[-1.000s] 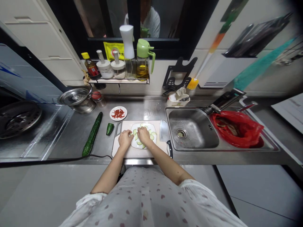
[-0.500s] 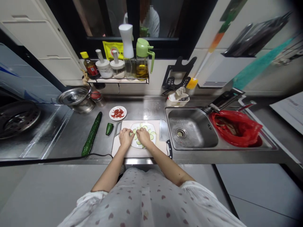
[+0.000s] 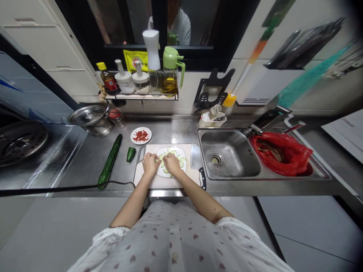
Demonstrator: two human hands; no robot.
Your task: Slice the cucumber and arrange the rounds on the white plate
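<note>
Facing each other at frame centre, the left hand (image 3: 151,164) and right hand (image 3: 172,165) curl over the left part of a white plate (image 3: 183,152); each grip is drawn in, but clamping on a slice cannot be told. Pale cucumber slices (image 3: 174,152) lie on the plate, around the right grip and to its right. Label print on the yellow-capped bottle (image 3: 108,78) and yellow packet (image 3: 132,57), upper left to centre, is too small to read. The round dish (image 3: 150,133), left of centre, contains chopped red pieces (image 3: 141,135); the green-topped dispenser (image 3: 170,62), upper centre, contains yellow liquid (image 3: 170,84).
</note>
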